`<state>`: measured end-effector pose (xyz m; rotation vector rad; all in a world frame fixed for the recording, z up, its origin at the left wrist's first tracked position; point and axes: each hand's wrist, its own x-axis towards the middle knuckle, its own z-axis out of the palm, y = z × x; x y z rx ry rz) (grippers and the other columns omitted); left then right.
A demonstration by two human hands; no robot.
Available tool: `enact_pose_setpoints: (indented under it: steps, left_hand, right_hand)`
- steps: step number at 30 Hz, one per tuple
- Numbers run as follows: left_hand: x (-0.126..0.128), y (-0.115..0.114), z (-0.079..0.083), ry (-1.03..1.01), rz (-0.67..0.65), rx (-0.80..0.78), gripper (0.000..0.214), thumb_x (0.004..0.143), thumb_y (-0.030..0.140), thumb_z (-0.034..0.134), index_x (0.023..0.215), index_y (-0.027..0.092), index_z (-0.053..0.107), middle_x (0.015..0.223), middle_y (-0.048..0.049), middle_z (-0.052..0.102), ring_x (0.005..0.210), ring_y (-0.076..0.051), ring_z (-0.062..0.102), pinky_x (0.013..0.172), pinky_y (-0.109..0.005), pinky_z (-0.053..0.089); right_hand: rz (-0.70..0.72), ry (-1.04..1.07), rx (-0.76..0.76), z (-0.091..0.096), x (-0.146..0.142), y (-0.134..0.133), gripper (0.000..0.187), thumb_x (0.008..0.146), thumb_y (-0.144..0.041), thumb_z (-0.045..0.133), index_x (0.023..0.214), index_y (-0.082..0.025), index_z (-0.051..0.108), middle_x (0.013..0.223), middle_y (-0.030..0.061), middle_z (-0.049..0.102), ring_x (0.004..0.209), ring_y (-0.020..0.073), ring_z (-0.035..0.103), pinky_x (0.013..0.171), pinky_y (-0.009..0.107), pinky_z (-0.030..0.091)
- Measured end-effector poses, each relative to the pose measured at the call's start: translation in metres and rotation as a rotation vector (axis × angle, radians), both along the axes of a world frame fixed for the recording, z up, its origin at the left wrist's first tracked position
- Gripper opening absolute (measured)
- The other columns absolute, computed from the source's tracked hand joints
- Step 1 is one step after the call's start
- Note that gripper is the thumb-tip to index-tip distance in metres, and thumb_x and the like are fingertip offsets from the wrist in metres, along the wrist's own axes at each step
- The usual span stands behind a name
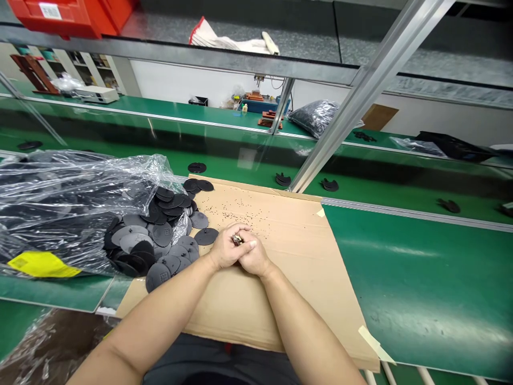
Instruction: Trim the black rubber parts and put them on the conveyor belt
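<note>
My left hand and my right hand are pressed together over a brown cardboard sheet, fingers curled shut. Between them a small metal-looking item peeks out; I cannot make out what it is. Just left of my hands lies a pile of dark round plastic discs spilling from a clear plastic bag. Small dark specks are scattered on the cardboard beyond my hands.
A green conveyor belt runs past the cardboard, with a few loose black parts further back. A slanted aluminium post rises from the bench. Overhead shelf holds a red bin and white gloves. Yellow label lies in the bag.
</note>
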<state>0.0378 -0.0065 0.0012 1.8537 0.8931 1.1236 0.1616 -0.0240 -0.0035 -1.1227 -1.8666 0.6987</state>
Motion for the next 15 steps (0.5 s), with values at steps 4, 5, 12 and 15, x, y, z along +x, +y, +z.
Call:
enact_pose_setpoints:
  steps: [4, 5, 12, 15]
  left_hand:
    - [-0.0001, 0.0001, -0.0003, 0.002, 0.001, 0.004, 0.036, 0.074, 0.034, 0.068, 0.105, 0.018, 0.063, 0.104, -0.0072, 0.066, 0.098, -0.022, 0.061, 0.092, -0.035, 0.047]
    - [-0.0001, 0.0001, -0.0002, 0.001, 0.001, 0.006, 0.036, 0.074, 0.034, 0.068, 0.105, 0.018, 0.063, 0.104, -0.0072, 0.066, 0.098, -0.022, 0.061, 0.092, -0.035, 0.047]
    - [0.0003, 0.0003, -0.0007, -0.001, 0.0, 0.012, 0.035, 0.074, 0.034, 0.068, 0.105, 0.017, 0.063, 0.103, -0.0071, 0.066, 0.097, -0.021, 0.061, 0.091, -0.035, 0.047]
    - [0.0002, 0.0004, -0.0013, -0.002, 0.003, 0.011, 0.035, 0.074, 0.033, 0.068, 0.105, 0.017, 0.063, 0.104, -0.0072, 0.066, 0.097, -0.022, 0.061, 0.09, -0.034, 0.047]
  right_hand:
    - [-0.002, -0.009, 0.011, 0.0007, -0.0001, -0.0003, 0.007, 0.071, -0.015, 0.053, 0.076, -0.02, 0.052, 0.074, 0.0008, 0.059, 0.064, 0.015, 0.053, 0.057, 0.026, 0.04]
    - [0.0, -0.011, 0.014, 0.0009, -0.0001, -0.0005, 0.008, 0.071, -0.015, 0.053, 0.076, -0.02, 0.052, 0.074, 0.0008, 0.059, 0.064, 0.0149, 0.053, 0.057, 0.026, 0.04]
    - [0.002, -0.007, 0.014, 0.0012, -0.0005, -0.0005, 0.006, 0.071, -0.015, 0.053, 0.075, -0.02, 0.051, 0.074, 0.0012, 0.058, 0.064, 0.0146, 0.053, 0.057, 0.025, 0.04]
    - [0.005, -0.004, 0.006, 0.001, -0.0005, -0.0003, 0.006, 0.071, -0.016, 0.053, 0.075, -0.02, 0.052, 0.074, 0.0013, 0.059, 0.064, 0.0146, 0.053, 0.057, 0.025, 0.04]
